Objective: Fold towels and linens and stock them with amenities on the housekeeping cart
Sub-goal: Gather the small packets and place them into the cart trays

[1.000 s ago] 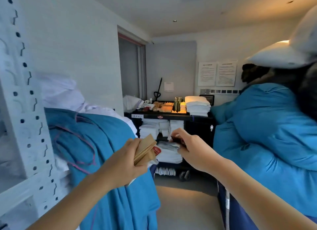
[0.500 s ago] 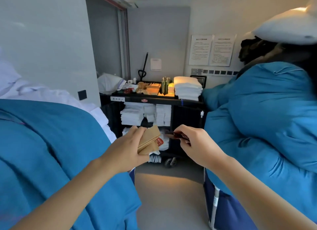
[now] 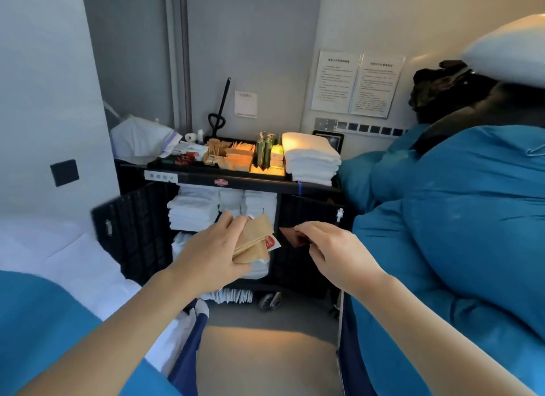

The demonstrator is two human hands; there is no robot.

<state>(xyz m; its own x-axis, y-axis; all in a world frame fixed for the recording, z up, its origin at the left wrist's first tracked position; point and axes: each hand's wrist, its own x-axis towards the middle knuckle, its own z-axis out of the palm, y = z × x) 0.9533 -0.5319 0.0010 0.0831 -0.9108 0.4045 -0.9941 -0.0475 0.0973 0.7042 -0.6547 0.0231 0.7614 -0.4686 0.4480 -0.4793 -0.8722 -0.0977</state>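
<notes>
My left hand (image 3: 212, 254) grips a stack of brown paper amenity packets (image 3: 256, 237) with a red-and-white sachet at its edge. My right hand (image 3: 333, 251) pinches a small dark red packet (image 3: 290, 237) just right of the stack. Both hands hover in front of the black housekeeping cart (image 3: 241, 181). Its top tray holds brown packets, green bottles (image 3: 264, 150) and a stack of folded white towels (image 3: 311, 159). Folded white linens (image 3: 194, 208) fill the open shelves below.
Large blue laundry bags stand on both sides: one at the right (image 3: 460, 218), one at the lower left (image 3: 44, 330) with white linen on it. The cart's doors (image 3: 132, 227) hang open. A narrow floor strip (image 3: 265, 360) leads to the cart. Notices hang on the back wall.
The view has come closer to the cart, and the white rack at the left has dropped out of sight. Both hands keep their packets and stay close together.
</notes>
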